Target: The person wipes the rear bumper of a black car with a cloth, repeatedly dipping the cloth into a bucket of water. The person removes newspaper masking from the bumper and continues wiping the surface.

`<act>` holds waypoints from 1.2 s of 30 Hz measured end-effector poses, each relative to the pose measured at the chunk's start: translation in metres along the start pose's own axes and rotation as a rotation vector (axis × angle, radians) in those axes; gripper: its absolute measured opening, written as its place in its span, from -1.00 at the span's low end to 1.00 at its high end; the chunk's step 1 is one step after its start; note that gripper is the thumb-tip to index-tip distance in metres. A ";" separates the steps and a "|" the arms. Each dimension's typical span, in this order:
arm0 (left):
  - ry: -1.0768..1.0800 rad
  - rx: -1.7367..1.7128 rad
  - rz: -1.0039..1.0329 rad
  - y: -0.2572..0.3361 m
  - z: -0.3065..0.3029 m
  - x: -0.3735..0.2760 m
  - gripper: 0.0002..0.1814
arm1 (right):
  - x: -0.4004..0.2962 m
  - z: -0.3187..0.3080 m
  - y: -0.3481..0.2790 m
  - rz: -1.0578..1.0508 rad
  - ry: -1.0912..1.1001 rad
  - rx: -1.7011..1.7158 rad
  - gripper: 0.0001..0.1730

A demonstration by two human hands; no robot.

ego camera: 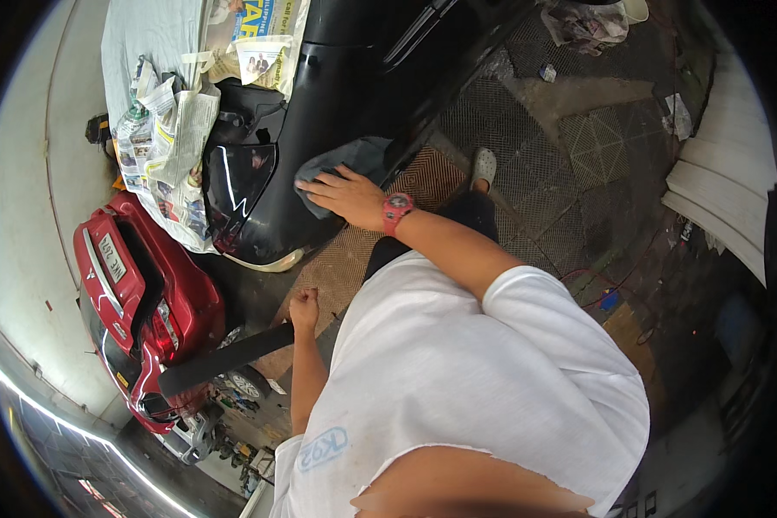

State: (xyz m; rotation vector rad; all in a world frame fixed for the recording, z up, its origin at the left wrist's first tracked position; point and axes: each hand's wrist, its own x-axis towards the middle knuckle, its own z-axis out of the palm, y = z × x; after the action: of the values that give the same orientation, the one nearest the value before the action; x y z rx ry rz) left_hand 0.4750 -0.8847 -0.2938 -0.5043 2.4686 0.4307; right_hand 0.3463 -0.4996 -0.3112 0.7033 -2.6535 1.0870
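Note:
My right hand (344, 197), with a red wristwatch (397, 212) at its wrist, presses a dark grey cloth (370, 155) flat against the glossy black corner panel (285, 220) of a car. Beside that panel, to the left, is a dark light unit (241, 178). Lower down, my left hand (304, 307) hangs free of the car with its fingers curled. A long flat black bar (226, 362) reaches to my left wrist; whether the hand holds it cannot be told.
Newspaper (184, 136) and whitish sheeting (149, 26) cover part of the black car. A red car (188, 285) stands at the left. Patterned mats (337, 265) lie on the floor, and a plastic bag (586, 29) lies at the top right. Pale panels (725, 168) stand at the right.

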 end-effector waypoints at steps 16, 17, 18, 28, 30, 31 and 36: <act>0.466 0.290 0.236 0.113 0.127 -0.091 -0.53 | -0.288 -0.136 0.238 1.026 -0.253 -0.129 -0.34; 0.332 0.111 0.068 0.128 0.130 -0.097 -0.56 | -0.306 -0.145 0.248 1.083 -0.208 -0.118 -0.30; 0.196 -0.064 -0.094 0.138 0.133 -0.100 -0.59 | -0.330 -0.149 0.264 1.159 -0.276 -0.133 -0.29; 0.151 -0.043 -0.060 0.178 0.168 -0.123 -0.66 | -0.501 -0.194 0.248 1.572 -0.213 0.001 -0.18; 0.061 -0.013 -0.179 0.184 0.173 -0.105 -0.69 | -0.467 -0.225 0.194 1.647 -0.140 0.185 -0.11; 0.158 -0.114 -0.116 0.192 0.178 -0.103 -0.68 | -0.479 -0.229 0.185 1.722 -0.035 0.339 -0.15; 0.247 -0.427 -0.146 0.255 0.188 -0.064 -0.61 | -0.508 -0.232 0.177 1.976 0.544 0.638 -0.31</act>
State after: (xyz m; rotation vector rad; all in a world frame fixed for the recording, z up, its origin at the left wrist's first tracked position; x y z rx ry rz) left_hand 0.4993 -0.5686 -0.3543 -0.9556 2.5507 0.8892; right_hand 0.7001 -0.0472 -0.4282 -2.2648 -1.7027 1.8249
